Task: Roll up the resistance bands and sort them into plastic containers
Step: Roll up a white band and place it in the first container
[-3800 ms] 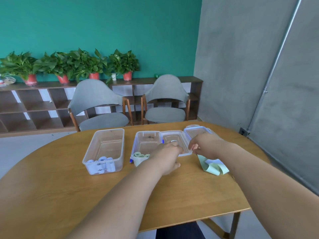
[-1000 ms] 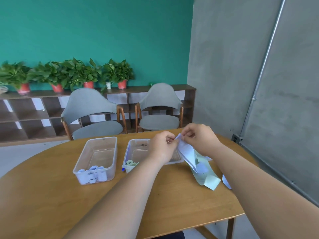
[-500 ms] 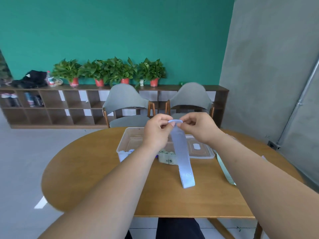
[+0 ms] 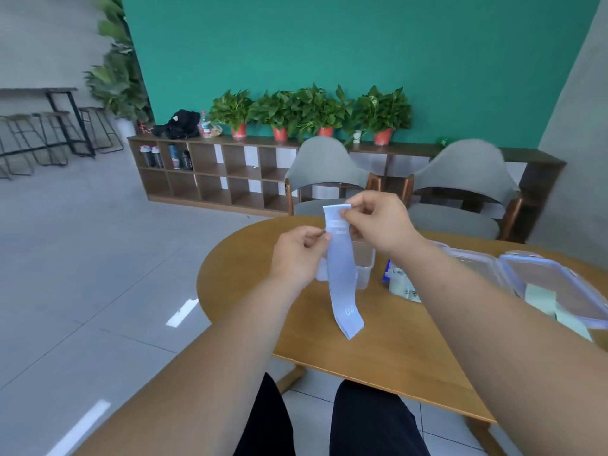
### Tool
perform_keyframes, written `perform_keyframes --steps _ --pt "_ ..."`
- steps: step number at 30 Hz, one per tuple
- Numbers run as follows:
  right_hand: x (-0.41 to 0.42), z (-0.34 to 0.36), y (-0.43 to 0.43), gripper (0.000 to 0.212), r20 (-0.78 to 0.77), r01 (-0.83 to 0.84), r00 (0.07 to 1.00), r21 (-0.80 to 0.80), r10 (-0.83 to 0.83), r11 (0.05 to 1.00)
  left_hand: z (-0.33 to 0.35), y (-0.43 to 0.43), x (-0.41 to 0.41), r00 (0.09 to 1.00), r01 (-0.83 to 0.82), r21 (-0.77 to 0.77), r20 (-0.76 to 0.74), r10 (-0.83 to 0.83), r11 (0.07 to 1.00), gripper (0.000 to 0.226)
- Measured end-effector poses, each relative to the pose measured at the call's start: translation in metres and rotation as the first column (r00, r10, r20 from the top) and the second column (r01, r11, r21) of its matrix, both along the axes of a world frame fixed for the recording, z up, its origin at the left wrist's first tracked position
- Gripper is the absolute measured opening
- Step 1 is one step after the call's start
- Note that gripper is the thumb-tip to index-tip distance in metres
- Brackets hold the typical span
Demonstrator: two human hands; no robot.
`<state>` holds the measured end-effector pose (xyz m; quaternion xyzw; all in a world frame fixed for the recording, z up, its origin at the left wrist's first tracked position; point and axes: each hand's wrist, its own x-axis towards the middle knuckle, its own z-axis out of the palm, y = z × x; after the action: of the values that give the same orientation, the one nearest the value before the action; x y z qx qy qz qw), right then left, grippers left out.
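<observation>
Head view: my left hand (image 4: pixel 297 255) and right hand (image 4: pixel 378 222) are raised over the wooden table (image 4: pixel 394 343), both pinching a pale blue resistance band (image 4: pixel 342 278) near its top. The right grips at 12 o'clock, the left at 9. The band hangs toward 6 o'clock, before a clear container (image 4: pixel 364 258). A green band (image 4: pixel 539 296) lies at 3 o'clock.

Wooden table (image 4: pixel 394 357): clear container (image 4: pixel 364 258), blue-clipped container (image 4: pixel 399 282), lid (image 4: pixel 559 274), green band (image 4: pixel 539 298).
</observation>
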<state>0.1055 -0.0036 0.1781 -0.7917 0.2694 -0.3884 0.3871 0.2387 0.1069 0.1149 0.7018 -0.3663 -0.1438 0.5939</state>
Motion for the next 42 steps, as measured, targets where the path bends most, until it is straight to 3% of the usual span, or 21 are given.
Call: perform_keyframes --steps 8,13,18,22,26,31,34,37,40,42 --pt "0.083 -0.009 0.022 0.011 0.021 -0.044 0.999 0.136 0.042 0.99 -0.014 0.029 0.055 0.99 -0.051 0.142 -0.125 0.069 0.989 0.018" --pt "0.13 -0.01 0.021 0.018 0.12 -0.024 0.993 0.282 -0.011 0.959 -0.001 0.028 0.081 0.96 -0.014 0.09 -0.278 0.038 0.996 0.016" --pt "0.162 0.0 0.016 0.044 0.28 -0.06 0.957 0.435 -0.072 0.899 0.023 0.008 0.117 0.946 0.008 -0.016 -0.324 -0.013 1.0 0.03" --pt "0.175 -0.006 0.017 0.025 0.43 -0.097 0.875 0.604 -0.221 0.791 0.026 -0.005 0.135 0.945 -0.004 -0.072 -0.325 -0.02 0.997 0.024" --pt "0.173 -0.057 0.022 0.025 0.23 0.025 0.921 0.772 -0.315 0.635 -0.009 -0.006 0.131 0.939 -0.039 -0.014 -0.341 0.032 0.999 0.018" --pt "0.153 -0.12 0.043 0.023 -0.015 0.126 0.977 0.842 -0.212 0.524 -0.059 0.004 0.115 0.899 -0.062 0.197 -0.415 0.141 0.979 0.021" --pt "0.142 -0.135 0.056 0.019 -0.11 0.184 0.981 0.791 -0.16 0.583 -0.072 0.011 0.109 0.878 -0.113 0.27 -0.423 0.224 0.956 0.026" --pt "0.127 -0.146 0.065 0.019 -0.261 0.245 0.96 0.62 -0.098 0.745 -0.085 0.018 0.108 0.891 -0.137 0.337 -0.368 0.265 0.931 0.026" --pt "0.107 -0.157 0.068 0.022 -0.541 0.229 0.835 0.169 -0.104 0.959 -0.096 0.027 0.11 0.92 -0.143 0.393 -0.286 0.269 0.908 0.023" --pt "0.096 -0.162 0.068 0.022 -0.611 0.18 0.776 -0.029 -0.16 0.983 -0.099 0.033 0.109 0.94 -0.145 0.429 -0.221 0.259 0.892 0.022"
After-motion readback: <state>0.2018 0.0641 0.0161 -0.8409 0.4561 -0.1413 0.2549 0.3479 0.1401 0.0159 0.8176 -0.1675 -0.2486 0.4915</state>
